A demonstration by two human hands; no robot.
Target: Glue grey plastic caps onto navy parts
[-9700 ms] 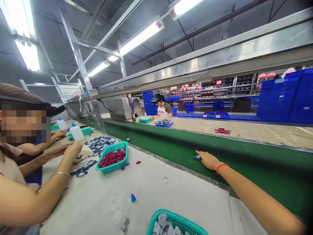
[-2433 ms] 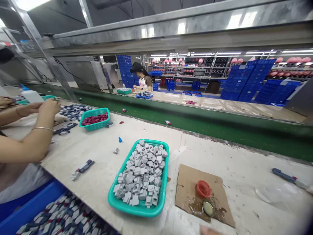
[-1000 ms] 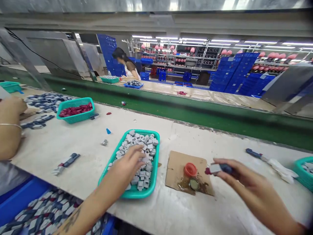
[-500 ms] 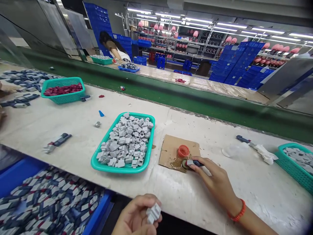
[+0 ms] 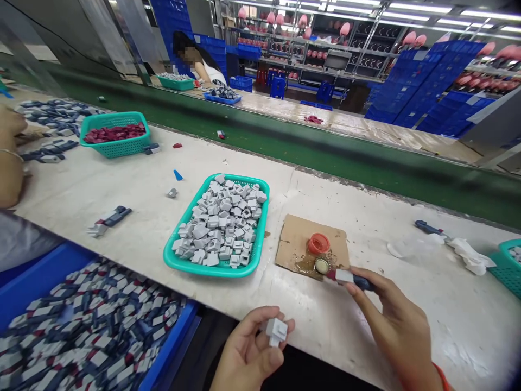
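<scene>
Fingers [image 5: 273,319] of your left hand [image 5: 248,353] grip a grey block [image 5: 277,330]; your right hand [image 5: 391,326] pinches the blue stick [image 5: 352,279], pointing left at the glue cap [image 5: 321,265].

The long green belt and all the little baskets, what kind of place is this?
Most likely a factory assembly line. A green conveyor belt runs between work tables, a basket of small grey parts sits ready, and blue crates are stacked behind.
</scene>
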